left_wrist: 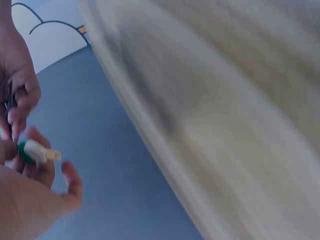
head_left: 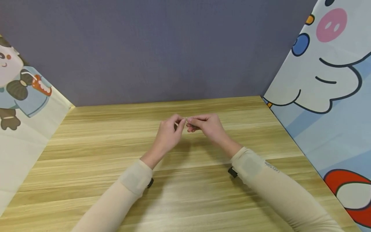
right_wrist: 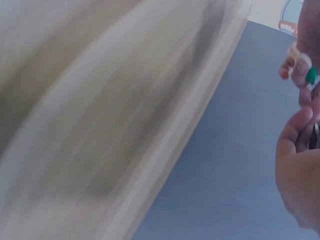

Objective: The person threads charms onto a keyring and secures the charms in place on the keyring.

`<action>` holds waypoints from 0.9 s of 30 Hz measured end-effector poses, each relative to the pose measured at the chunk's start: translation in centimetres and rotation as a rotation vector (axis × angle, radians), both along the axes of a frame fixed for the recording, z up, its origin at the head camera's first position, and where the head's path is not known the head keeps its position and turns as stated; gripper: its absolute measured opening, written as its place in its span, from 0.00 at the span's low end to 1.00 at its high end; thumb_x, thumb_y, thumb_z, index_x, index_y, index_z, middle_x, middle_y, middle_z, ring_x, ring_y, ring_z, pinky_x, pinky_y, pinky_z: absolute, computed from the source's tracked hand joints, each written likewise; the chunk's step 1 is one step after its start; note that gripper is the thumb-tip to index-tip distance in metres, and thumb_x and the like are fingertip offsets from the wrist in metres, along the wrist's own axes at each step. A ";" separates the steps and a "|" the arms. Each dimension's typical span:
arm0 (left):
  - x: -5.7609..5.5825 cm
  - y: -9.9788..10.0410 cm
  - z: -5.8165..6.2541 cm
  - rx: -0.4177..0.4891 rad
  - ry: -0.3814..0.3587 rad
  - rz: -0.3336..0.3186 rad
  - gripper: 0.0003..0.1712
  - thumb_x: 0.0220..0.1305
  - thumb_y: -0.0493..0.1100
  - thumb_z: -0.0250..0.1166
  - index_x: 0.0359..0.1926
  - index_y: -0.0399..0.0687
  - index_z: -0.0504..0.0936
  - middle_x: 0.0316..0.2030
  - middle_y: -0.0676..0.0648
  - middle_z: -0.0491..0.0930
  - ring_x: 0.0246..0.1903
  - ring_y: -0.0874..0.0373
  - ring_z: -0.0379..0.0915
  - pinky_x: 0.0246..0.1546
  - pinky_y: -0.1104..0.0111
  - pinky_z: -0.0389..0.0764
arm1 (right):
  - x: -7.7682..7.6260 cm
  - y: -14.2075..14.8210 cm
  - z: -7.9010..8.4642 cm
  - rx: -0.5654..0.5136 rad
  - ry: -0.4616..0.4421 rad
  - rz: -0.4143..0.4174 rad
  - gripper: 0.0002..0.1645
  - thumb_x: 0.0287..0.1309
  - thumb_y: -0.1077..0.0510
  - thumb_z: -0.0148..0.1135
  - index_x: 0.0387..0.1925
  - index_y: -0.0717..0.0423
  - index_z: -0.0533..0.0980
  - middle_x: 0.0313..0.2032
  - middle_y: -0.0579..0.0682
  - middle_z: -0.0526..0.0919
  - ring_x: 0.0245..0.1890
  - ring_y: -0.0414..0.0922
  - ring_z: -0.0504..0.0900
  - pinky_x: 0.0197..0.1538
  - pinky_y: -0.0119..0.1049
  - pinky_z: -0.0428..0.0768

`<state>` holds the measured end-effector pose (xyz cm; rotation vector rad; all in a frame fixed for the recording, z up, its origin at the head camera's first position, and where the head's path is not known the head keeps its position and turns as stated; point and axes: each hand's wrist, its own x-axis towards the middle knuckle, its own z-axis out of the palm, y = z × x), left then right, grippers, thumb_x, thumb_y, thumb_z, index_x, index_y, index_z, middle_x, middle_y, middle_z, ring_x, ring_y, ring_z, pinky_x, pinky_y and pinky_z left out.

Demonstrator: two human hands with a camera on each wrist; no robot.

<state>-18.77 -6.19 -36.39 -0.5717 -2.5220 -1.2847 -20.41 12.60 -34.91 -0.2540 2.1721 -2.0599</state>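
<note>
My left hand (head_left: 168, 132) and right hand (head_left: 213, 129) meet fingertip to fingertip above the wooden table. Between left thumb and fingers is a small white-and-green piece with a cream-coloured stub (left_wrist: 37, 151), largely covered by the fingers; its green part shows in the right wrist view too. The right hand pinches a thin, dark metallic piece (left_wrist: 10, 97), mostly hidden in the curled fingers. A narrow metal bit bridges the two hands in the left wrist view. What kind of things these are I cannot tell.
The wood-grain table (head_left: 95, 154) runs back to a grey-blue wall panel (head_left: 162, 51). Cartoon-printed panels stand at the left (head_left: 32, 106) and right (head_left: 318, 87). Beige sleeves cover both forearms, with a small black strap end (head_left: 233, 172) under the right one.
</note>
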 end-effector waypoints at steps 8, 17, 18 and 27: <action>-0.3 -1.5 1.3 -0.106 -0.098 -0.167 0.17 0.84 0.48 0.56 0.53 0.41 0.87 0.39 0.46 0.87 0.25 0.58 0.76 0.28 0.65 0.79 | -0.4 1.4 1.0 0.183 -0.007 0.128 0.13 0.71 0.58 0.70 0.47 0.65 0.89 0.34 0.52 0.93 0.32 0.45 0.92 0.44 0.43 0.91; -0.5 -2.0 2.0 -0.134 -0.186 -0.243 0.14 0.84 0.48 0.56 0.44 0.49 0.86 0.28 0.48 0.82 0.22 0.58 0.73 0.25 0.66 0.76 | -0.5 1.8 1.5 0.291 0.005 0.206 0.12 0.70 0.59 0.70 0.47 0.65 0.89 0.36 0.56 0.94 0.32 0.46 0.92 0.45 0.45 0.92; -0.5 -2.0 2.1 -0.130 -0.202 -0.248 0.14 0.84 0.48 0.56 0.43 0.49 0.86 0.28 0.48 0.82 0.22 0.58 0.74 0.25 0.66 0.76 | -0.4 1.8 1.6 0.305 0.008 0.213 0.13 0.70 0.59 0.70 0.47 0.66 0.89 0.36 0.56 0.94 0.32 0.45 0.92 0.45 0.45 0.92; -0.8 -2.4 1.8 -0.186 -0.218 -0.325 0.12 0.80 0.46 0.61 0.43 0.45 0.88 0.30 0.49 0.85 0.26 0.60 0.77 0.31 0.66 0.80 | 0.0 1.9 1.1 0.375 0.018 0.276 0.12 0.70 0.59 0.70 0.47 0.63 0.90 0.37 0.58 0.93 0.32 0.49 0.92 0.50 0.56 0.90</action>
